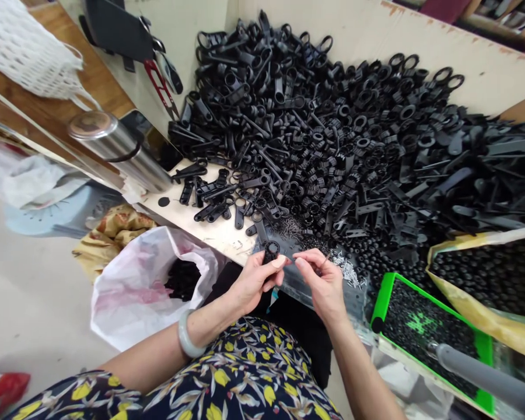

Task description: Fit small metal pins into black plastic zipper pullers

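Note:
Between the thumb and fingers of my left hand (pixel 259 279) is a black plastic part (pixel 271 251) with a round end and a flat arm pointing up and away from me. The fingertips of my right hand (pixel 321 277) are pinched together just to the right of it; what they hold is too small to make out. Both hands are over the front edge of a grey mat (pixel 298 287). Small silver pins (pixel 349 269) lie on the mat beyond my right hand. A large heap of black plastic parts (pixel 289 128) rises behind both hands.
A steel flask (pixel 122 154) and red-handled snips (pixel 157 84) are at the left. Below the table sits a white bag (pixel 131 297) with black parts inside. On the right are a green tray (pixel 382 297) of small black pieces, a grey-handled tool (pixel 485 367) and a yellow-edged sack (pixel 459 294).

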Tool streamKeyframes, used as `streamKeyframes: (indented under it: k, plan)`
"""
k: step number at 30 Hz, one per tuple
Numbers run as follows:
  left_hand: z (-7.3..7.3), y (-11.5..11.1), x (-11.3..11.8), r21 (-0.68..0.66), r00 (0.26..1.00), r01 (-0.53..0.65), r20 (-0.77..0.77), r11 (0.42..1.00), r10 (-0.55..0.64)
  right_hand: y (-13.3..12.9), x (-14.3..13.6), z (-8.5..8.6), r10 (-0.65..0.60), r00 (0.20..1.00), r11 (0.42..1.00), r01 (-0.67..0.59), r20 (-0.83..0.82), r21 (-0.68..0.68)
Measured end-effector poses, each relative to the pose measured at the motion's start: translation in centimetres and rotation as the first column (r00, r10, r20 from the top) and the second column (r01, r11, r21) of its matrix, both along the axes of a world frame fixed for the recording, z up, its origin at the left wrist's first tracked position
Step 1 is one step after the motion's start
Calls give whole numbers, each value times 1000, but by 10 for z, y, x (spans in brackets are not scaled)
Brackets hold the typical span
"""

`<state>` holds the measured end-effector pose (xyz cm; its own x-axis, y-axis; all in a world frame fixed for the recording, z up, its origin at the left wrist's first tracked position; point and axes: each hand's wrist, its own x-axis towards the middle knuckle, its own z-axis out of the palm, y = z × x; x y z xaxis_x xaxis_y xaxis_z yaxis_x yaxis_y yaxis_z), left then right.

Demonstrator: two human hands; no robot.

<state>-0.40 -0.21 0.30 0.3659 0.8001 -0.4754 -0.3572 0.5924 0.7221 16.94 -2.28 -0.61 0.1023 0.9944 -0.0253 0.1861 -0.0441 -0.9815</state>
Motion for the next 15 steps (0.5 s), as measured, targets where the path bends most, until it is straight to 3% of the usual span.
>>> streamKeyframes:
  k: [12, 15]
  plan:
    - [3, -9, 8, 85, 1000, -22, -21, 996, 23, -13, -13, -17, -98, 985, 993, 107, -142, 59]
    - [1, -10, 9, 84, 999, -24, -31, 996, 27, -14, -16, -16, -125, 987, 987, 134, -98, 88]
